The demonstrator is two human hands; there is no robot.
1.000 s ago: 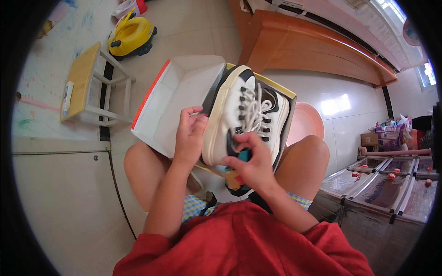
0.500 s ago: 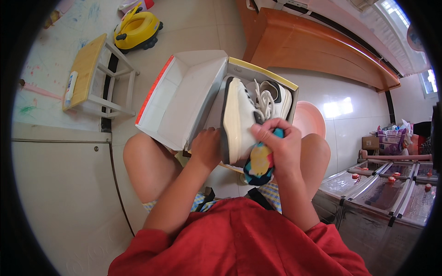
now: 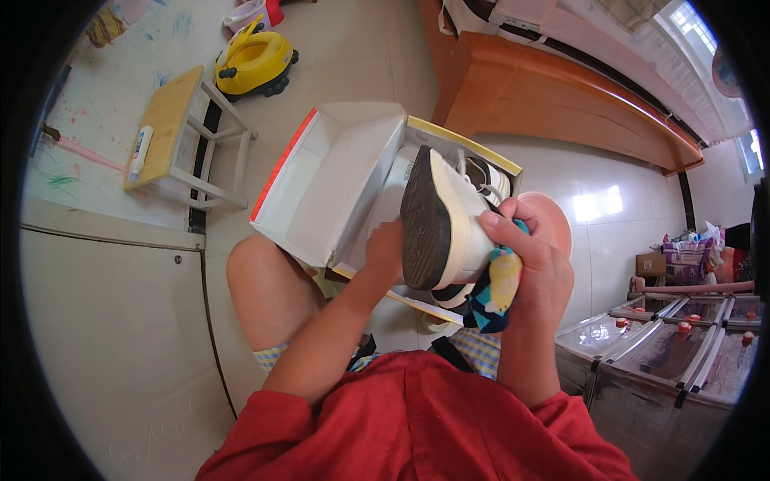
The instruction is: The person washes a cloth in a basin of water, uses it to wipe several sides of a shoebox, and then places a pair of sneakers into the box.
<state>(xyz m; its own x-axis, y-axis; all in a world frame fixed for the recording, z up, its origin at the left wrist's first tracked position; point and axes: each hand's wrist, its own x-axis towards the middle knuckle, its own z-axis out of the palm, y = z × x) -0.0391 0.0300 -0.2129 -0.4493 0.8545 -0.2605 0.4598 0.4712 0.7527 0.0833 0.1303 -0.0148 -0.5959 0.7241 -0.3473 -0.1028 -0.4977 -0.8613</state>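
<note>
A white sneaker point(image 3: 469, 216) with a cream midsole is tilted over the shoebox point(image 3: 373, 192), its black sole point(image 3: 425, 232) turned to the left. My left hand point(image 3: 387, 247) is closed against the underside, its fingertips hidden behind the sole. My right hand point(image 3: 536, 256) is closed round a small cloth item point(image 3: 496, 290), probably a sock, patterned in teal, yellow and black. Its thumb rests by the sneaker's upper. Behind the tilted sneaker, a second sneaker point(image 3: 499, 178) partly shows inside the box.
The box lies open between my knees, its red-edged lid point(image 3: 282, 168) to the left. A pink basin point(image 3: 553, 220) stands by my right knee. Around are a small stool point(image 3: 172, 120), a yellow ride-on toy point(image 3: 261, 60), a brown wooden bed frame point(image 3: 553, 96) and clear storage boxes point(image 3: 666, 345).
The sneaker has rolled so that its sole faces left. Both my hands have shifted right, the right one still holding the patterned cloth. The whole view has moved slightly.
</note>
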